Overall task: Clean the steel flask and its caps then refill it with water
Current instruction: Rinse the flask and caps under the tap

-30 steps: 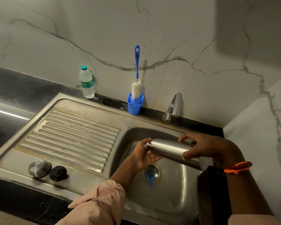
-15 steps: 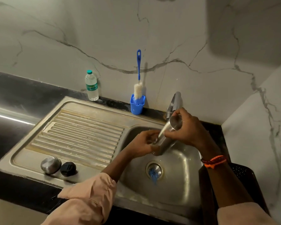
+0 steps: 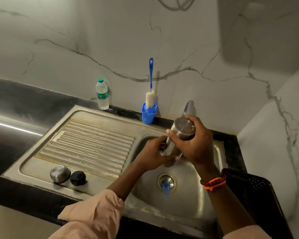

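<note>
a person's two bare hands hold a steel flask (image 3: 177, 135) above the basin of a steel sink (image 3: 188, 202). the flask is turned upside down and tilted, its flat base uppermost and nearest the tap (image 3: 188, 106), its mouth end pointing down toward the drain (image 3: 166, 182). the right hand (image 3: 193, 144) has its grip wrapped around the upper part of the flask, thumb across the side facing the camera. the left hand (image 3: 154, 155) has its grip closed around the lower end of the flask, over the basin; whether it covers the mouth cannot be told. an orange and dark beaded band (image 3: 213, 182) sits on the right wrist, and a pale peach sleeve (image 3: 93, 214) is rolled up on the left arm.

something blue lies in the drain. on the ribbed draining board left of the basin, near the front edge, a rounded steel cap (image 3: 60, 174) and a black cap (image 3: 77, 177) sit just beside each other, the steel one farther from the basin. behind the sink, on the dark table (image 3: 24, 100) against the marble wall, a small plastic water bottle (image 3: 102, 94) with a green top stands upright. nearer the tap, a blue cup (image 3: 148, 113) holds a bottle brush (image 3: 150, 83) with a blue handle, standing up. a dark perforated basket (image 3: 254, 190) sits at the right of the sink
</note>
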